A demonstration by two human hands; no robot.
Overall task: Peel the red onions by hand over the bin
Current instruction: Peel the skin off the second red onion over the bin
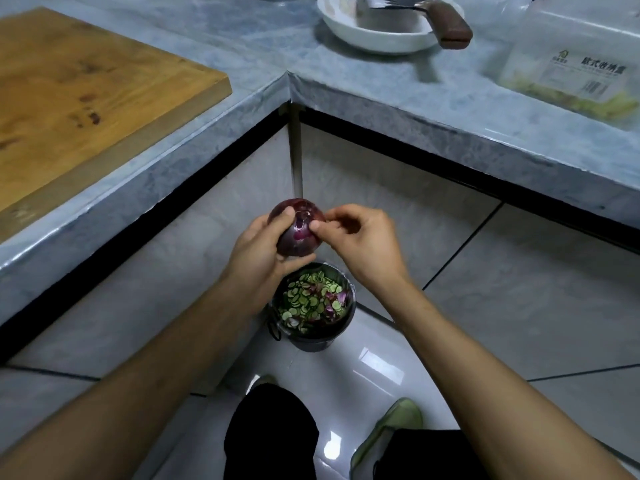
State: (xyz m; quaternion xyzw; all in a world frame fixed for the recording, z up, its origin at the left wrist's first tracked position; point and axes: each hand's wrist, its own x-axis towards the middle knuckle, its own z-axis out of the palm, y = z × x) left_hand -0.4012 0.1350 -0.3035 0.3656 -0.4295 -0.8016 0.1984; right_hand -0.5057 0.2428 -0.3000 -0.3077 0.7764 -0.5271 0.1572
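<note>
Head view, so: the worktop (381, 109) is wrapped round the corner well above the bin (313, 336), which is already loaded with green slices and purple skin. Straight over the bin, the red onion (294, 237) is cupped by the left hand (258, 252), its grip curled around it. At the top, loose skin is pinched in the right hand (360, 242). Probably best if thin strips are pulled downward, with the onion kept above the bin.
</note>
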